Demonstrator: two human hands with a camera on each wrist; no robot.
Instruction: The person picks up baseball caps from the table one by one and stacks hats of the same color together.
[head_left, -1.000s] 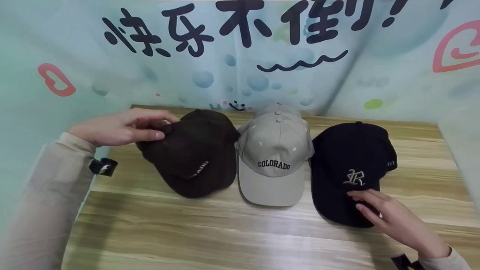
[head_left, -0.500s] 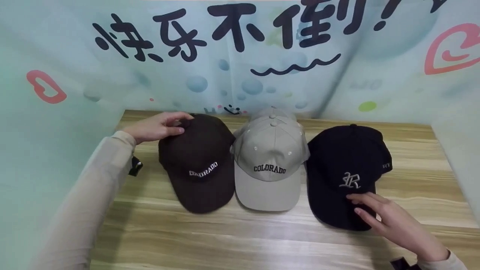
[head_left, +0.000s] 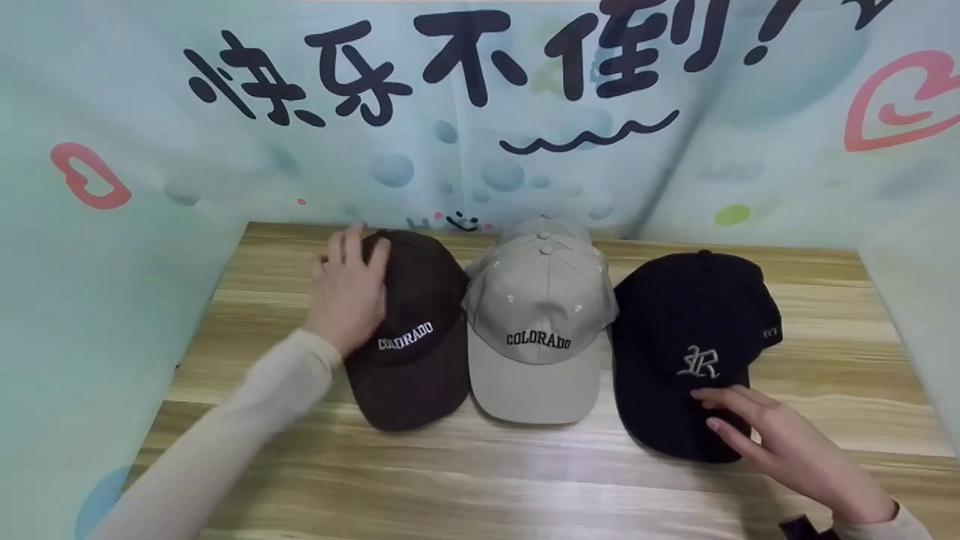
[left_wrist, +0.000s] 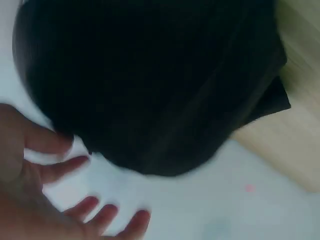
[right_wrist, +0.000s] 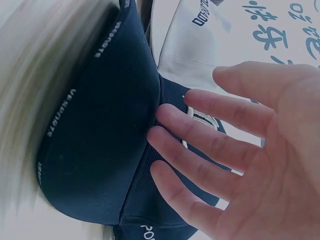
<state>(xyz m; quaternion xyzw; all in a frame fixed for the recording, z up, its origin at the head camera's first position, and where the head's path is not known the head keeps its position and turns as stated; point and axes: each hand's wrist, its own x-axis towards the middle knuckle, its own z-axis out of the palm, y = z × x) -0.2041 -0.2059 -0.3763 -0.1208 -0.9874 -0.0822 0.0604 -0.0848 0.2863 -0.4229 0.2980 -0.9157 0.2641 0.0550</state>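
Observation:
On the left of the head view lies a dark brown cap (head_left: pixel 416 285) with white COLORADO lettering. Over its left side is my left hand (head_left: pixel 349 289), fingers parted. The left wrist view has these fingers (left_wrist: pixel 102 217) loosely bent by the cap's edge, gripping nothing; whether one touches it I cannot tell. A navy cap (head_left: pixel 686 307) with an embroidered R lies at the right. Near its brim is my right hand (head_left: pixel 795 450). In the right wrist view its fingers (right_wrist: pixel 215 140) are extended and spread before the cap front, partly covering the emblem.
Between the two dark caps sits a grey cap (head_left: pixel 544 300) with black COLORADO lettering; more grey shows behind its crown. All brims point toward me on the wood-grain table (head_left: pixel 465 480). A printed backdrop (head_left: pixel 322 165) closes off the rear and sides.
The dark brown cap has come down next to the grey cap, its brim turned toward me. My left hand has let go and swung from behind it to its left side. The right hand stays put.

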